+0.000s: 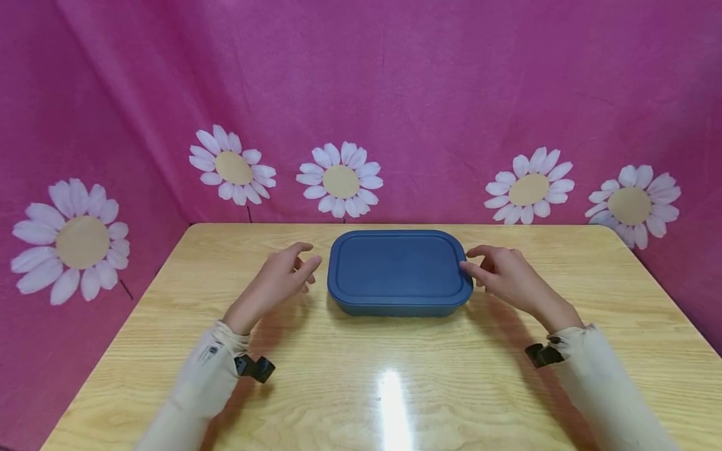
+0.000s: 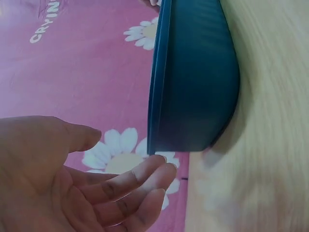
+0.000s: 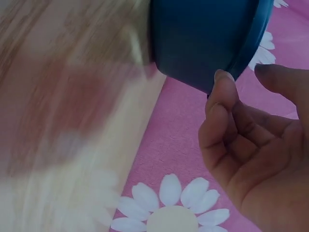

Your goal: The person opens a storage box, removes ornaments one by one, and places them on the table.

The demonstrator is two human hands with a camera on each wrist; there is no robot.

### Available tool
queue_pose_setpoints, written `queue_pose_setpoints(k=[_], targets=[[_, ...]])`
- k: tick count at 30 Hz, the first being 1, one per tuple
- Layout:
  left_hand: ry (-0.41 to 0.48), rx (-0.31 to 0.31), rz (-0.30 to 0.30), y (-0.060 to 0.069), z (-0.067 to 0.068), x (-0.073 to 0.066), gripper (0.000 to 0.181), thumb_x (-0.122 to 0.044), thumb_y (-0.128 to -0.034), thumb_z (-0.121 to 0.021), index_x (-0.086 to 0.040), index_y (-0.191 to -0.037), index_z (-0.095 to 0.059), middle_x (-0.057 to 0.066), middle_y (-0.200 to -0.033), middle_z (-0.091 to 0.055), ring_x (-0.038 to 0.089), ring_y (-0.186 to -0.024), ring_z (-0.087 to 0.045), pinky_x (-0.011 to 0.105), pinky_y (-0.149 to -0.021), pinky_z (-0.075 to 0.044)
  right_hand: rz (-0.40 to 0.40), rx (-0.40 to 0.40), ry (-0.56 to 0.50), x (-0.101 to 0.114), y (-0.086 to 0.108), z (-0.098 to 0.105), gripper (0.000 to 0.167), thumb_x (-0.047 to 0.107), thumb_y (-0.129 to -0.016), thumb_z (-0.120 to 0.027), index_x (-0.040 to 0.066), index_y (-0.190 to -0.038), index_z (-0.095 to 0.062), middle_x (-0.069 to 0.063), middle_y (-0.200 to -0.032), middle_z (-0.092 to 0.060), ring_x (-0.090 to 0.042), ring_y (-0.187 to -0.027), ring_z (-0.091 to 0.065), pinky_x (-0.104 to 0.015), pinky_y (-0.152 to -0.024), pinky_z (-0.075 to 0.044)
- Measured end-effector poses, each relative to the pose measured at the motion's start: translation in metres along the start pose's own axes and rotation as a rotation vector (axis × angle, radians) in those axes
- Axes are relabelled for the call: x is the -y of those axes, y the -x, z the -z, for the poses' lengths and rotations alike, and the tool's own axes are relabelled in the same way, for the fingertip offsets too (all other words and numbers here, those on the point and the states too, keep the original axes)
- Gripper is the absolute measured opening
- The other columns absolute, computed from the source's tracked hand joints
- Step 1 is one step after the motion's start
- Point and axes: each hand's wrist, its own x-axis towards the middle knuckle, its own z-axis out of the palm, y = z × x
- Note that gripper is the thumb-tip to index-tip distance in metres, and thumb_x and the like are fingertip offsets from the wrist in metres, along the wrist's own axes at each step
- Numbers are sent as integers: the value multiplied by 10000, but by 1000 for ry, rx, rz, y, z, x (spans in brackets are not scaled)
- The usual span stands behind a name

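A blue rectangular box with a rounded lid point(image 1: 397, 266) sits flat on the wooden table. To its left is my left hand point(image 1: 273, 282), apart from the box, with thumb and fingers spread and loosely bent. The left wrist view shows that hand's palm point(image 2: 58, 188) just off the box's end wall point(image 2: 198, 87), holding nothing. My right hand point(image 1: 510, 279) is at the box's right end, its thumb tip over the lid's edge. In the right wrist view, bent fingers point(image 3: 222, 101) come up to the rim point(image 3: 251, 43); whether they touch it I cannot tell.
The light wooden table point(image 1: 338, 363) ends at the back against a pink cloth point(image 1: 429, 94) printed with white daisies. More of the cloth hangs along the left. Each wrist wears a small black camera point(image 1: 256, 368) beside a cream sleeve.
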Motion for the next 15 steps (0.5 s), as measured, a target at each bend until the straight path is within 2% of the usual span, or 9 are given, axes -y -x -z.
queue_pose_setpoints(k=[4,9,15], targets=[[113,42,5,-1,-10,3,517,-304,-1043,-539,48,-1412,-460,155,-807,-694,316,-695,-695,354,-706,-568,-8,-1,-12,-3,0,-3,404,262,-987,-648,-74,-1210,-629,-69,-674,-667,-138,-546,-593,-287,-548,-497],[266,78,54,-4,-24,5,486,-268,-1038,-555,41,-1404,-475,191,-771,-672,333,-670,-668,359,-666,-577,-45,13,-46,-4,0,-8,432,299,-980,-655,-71,-1203,-641,-62,-642,-655,-204,-548,-613,-275,-530,-468],[286,27,28,-6,-36,5,416,-153,-1020,-586,37,-1379,-497,172,-712,-644,297,-607,-657,387,-606,-573,-95,44,-140,0,1,-13,477,299,-994,-635,-88,-1267,-582,-53,-591,-636,-246,-536,-647,-287,-505,-505]])
